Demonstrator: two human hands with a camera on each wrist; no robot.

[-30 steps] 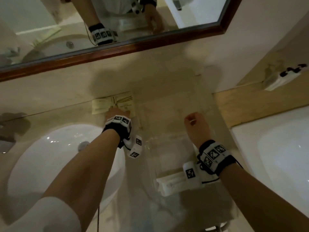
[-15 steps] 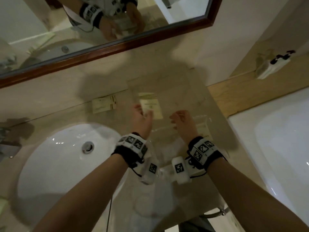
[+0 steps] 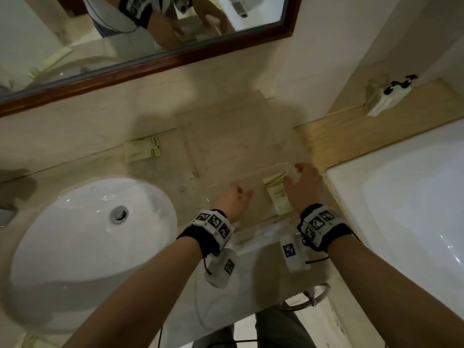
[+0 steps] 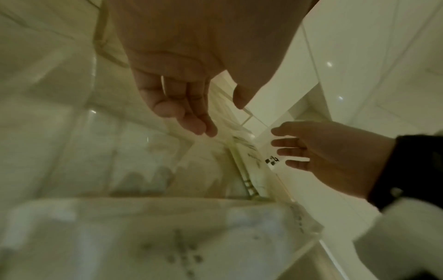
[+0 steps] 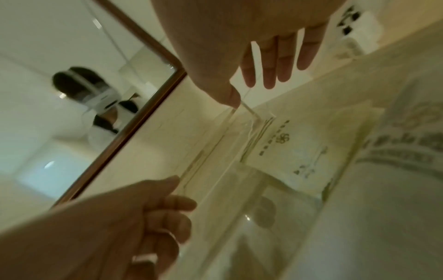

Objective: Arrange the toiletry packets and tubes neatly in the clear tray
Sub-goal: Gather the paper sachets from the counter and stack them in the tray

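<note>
**Seating the packet against the tray's right wall**

The packet (image 3: pixel 277 197) is lying flat inside the tray (image 3: pixel 251 172), at its right end. Your right hand (image 3: pixel 302 188) is hovering over it with fingers spread, holding nothing; your left hand (image 3: pixel 232 200) is relaxed and empty. Nudge the packet square to the wall. A second packet (image 3: pixel 141 152) is waiting on the worktop (image 3: pixel 88 156). The tray's clear edges are blurring into the marble.

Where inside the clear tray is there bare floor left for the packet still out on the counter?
Bare floor: the clear plastic tray left of the cream printed packet, below the left hand. Crowded: the tray's right side, under the right hand. The striped cream packet waits by the white basin.
</note>
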